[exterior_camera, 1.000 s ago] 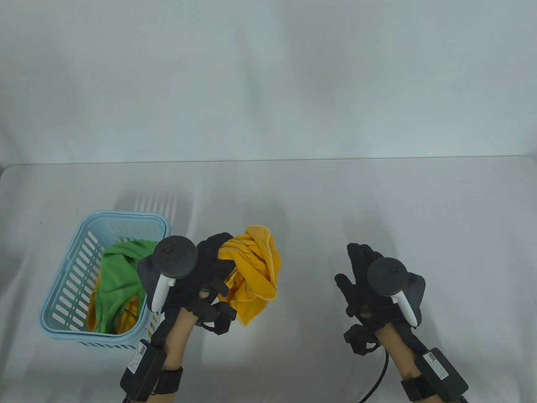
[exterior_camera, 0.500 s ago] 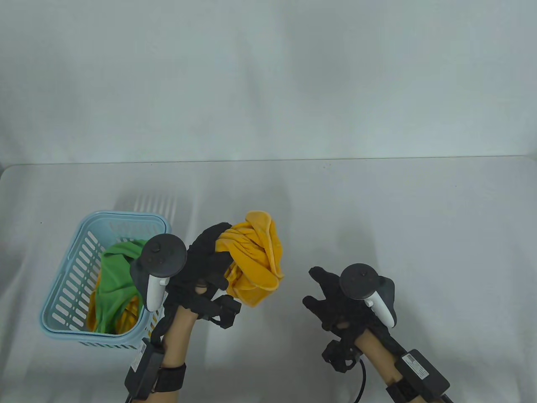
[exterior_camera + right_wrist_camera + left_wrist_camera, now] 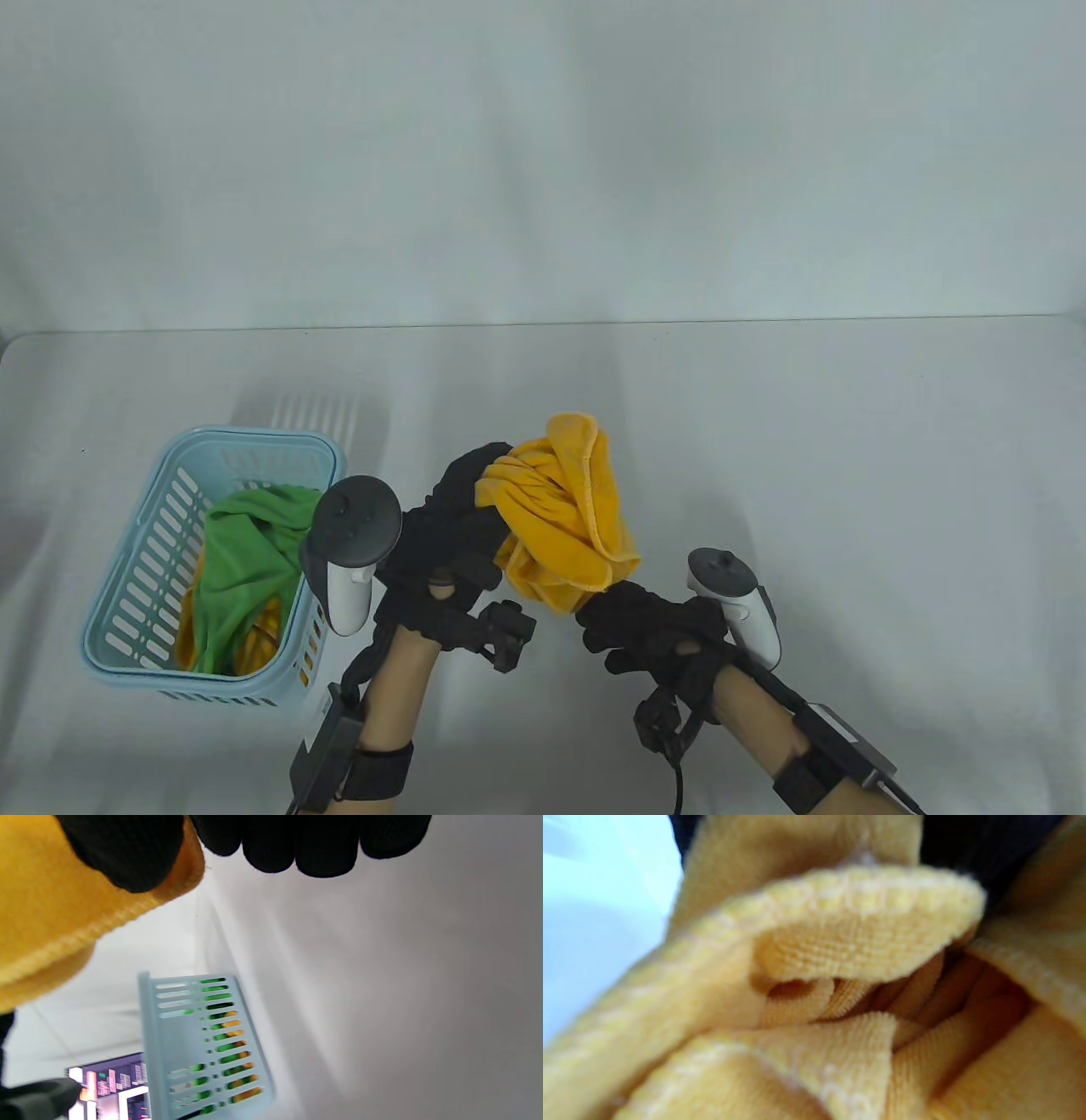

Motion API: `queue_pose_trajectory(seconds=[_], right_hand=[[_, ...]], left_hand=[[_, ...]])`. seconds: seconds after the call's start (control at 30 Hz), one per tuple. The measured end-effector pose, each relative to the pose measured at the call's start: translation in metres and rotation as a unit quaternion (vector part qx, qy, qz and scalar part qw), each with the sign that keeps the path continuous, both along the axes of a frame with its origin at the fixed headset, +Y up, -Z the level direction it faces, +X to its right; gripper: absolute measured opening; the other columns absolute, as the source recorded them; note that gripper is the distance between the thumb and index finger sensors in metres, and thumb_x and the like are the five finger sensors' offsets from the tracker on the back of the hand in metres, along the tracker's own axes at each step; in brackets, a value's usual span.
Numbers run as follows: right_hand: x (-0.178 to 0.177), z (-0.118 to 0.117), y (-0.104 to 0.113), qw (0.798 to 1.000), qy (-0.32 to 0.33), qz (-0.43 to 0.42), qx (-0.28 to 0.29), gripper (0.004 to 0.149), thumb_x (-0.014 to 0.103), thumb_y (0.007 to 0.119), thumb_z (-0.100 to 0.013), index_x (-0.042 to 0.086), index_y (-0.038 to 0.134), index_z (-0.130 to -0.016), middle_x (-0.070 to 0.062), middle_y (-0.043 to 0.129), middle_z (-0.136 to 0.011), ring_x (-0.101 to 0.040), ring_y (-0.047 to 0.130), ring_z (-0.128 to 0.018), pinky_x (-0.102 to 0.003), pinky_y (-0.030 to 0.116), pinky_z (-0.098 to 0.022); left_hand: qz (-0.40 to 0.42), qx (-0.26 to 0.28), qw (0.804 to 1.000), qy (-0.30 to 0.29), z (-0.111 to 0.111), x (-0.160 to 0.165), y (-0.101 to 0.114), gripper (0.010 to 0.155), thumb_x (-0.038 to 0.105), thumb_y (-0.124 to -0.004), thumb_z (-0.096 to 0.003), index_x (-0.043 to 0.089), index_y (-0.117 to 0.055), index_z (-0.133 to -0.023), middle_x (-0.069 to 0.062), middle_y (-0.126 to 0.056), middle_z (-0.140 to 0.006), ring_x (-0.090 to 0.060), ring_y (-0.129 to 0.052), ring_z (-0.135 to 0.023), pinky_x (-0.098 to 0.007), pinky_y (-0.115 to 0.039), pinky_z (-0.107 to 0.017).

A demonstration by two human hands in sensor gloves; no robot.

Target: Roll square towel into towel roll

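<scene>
A crumpled yellow towel (image 3: 560, 518) hangs bunched above the table, just right of the basket. My left hand (image 3: 462, 501) grips its upper left part in curled fingers. The towel's folds (image 3: 840, 942) fill the left wrist view. My right hand (image 3: 607, 624) is at the towel's bottom end. In the right wrist view one gloved finger lies over the towel's hem (image 3: 51, 912), pinching it, while the other fingers (image 3: 297, 840) are curled beside the cloth.
A light blue slotted basket (image 3: 119, 594) stands at the front left with a green towel (image 3: 246, 552) and more yellow cloth in it. The same basket (image 3: 169, 1052) shows in the right wrist view. White table surface (image 3: 848, 475) stretches to the right and behind.
My left hand has carried the yellow towel to the right and slightly up. My right hand has swung left from open table to the towel's bottom end and taken hold of it.
</scene>
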State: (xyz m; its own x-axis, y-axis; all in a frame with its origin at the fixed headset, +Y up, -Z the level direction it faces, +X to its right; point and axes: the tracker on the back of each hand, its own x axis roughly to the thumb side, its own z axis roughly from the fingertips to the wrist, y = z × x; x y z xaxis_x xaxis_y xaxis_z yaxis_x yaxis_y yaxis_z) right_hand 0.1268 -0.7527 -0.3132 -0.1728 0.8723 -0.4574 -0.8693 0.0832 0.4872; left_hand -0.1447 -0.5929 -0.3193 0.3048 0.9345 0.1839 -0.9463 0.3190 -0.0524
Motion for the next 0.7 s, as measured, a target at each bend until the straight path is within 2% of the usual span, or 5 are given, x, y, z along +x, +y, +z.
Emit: queue_pose_trajectory(seconds=[0.2, 0.37, 0.53, 0.7], right_hand=[[0.005, 0.0, -0.003, 0.997, -0.052, -0.056, -0.028, 0.043, 0.044, 0.081, -0.036, 0.036, 0.07, -0.076, 0.007, 0.076, -0.087, -0.026, 0.081, -0.082, -0.049, 0.069, -0.061], [0.014, -0.001, 0.002, 0.995, -0.088, -0.055, -0.012, 0.042, 0.042, 0.082, -0.036, 0.037, 0.069, -0.075, 0.006, 0.078, -0.085, -0.025, 0.084, -0.079, -0.049, 0.071, -0.059], [0.028, -0.005, 0.01, 0.987, -0.147, -0.062, 0.009, 0.044, 0.032, 0.085, -0.035, 0.037, 0.066, -0.074, 0.006, 0.084, -0.069, -0.022, 0.09, -0.067, -0.05, 0.073, -0.056], [0.041, -0.01, 0.02, 0.987, -0.142, -0.058, 0.051, 0.042, 0.033, 0.084, -0.036, 0.037, 0.07, -0.076, 0.004, 0.084, -0.068, -0.022, 0.088, -0.065, -0.05, 0.071, -0.058]], left_hand=[[-0.001, 0.0, 1.0, -0.008, 0.0, 0.002, 0.0, 0.06, 0.046, -0.082, -0.0394, 0.027, -0.07, -0.094, 0.001, -0.084, -0.082, -0.007, -0.102, -0.048, -0.039, -0.086, -0.054], [-0.009, -0.008, 1.0, 0.007, -0.004, -0.009, -0.008, 0.06, 0.046, -0.082, -0.0394, 0.028, -0.069, -0.095, 0.001, -0.084, -0.083, -0.008, -0.101, -0.049, -0.039, -0.085, -0.055], [-0.027, -0.025, 0.999, 0.011, -0.008, -0.021, -0.019, 0.06, 0.046, -0.083, -0.0392, 0.028, -0.069, -0.095, 0.001, -0.084, -0.083, -0.009, -0.101, -0.049, -0.04, -0.085, -0.055], [-0.081, -0.022, 0.996, 0.04, -0.012, -0.033, -0.025, 0.06, 0.045, -0.083, -0.0387, 0.028, -0.07, -0.095, 0.001, -0.084, -0.084, -0.009, -0.102, -0.049, -0.04, -0.085, -0.054]])
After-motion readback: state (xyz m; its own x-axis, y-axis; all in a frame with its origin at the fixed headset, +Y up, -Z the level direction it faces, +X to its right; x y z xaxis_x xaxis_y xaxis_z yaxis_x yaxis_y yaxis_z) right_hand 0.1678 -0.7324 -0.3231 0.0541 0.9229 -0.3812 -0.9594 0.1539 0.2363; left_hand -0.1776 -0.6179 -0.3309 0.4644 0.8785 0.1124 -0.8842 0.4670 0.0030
